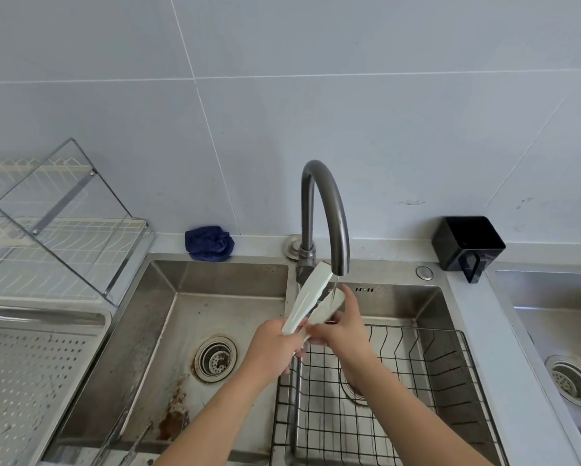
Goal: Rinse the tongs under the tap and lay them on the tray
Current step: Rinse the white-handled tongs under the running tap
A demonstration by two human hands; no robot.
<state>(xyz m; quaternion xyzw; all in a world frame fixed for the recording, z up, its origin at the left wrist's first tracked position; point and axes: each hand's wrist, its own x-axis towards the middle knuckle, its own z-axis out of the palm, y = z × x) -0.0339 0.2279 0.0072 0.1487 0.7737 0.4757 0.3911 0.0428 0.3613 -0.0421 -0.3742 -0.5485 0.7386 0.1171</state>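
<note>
A pair of pale cream plastic tongs (307,297) is held above the divider between the two basins of the stainless steel double sink (168,314). Its tips point up and away, toward the spout of the dark grey curved metal tap (328,203). A thin stream of water (334,287) falls from the spout onto the right arm of the tongs, and the two arms stand spread apart.

The left hand (275,348) grips the near end of the tongs, its fingers curled round it. The right hand (341,326) holds the right arm of the tongs further up, with its thumb raised beside the stream and its fingers curled under the arm.

The perforated stainless steel tray (30,381) sits at the left edge of the tabletop beside the left basin, well apart from the tongs. A black wire basket (400,381) sits in the right basin below the right forearm. A crumpled dark blue cloth (209,243) lies at the back edge behind the left basin. A black square plastic holder (467,242) stands at the back right.
</note>
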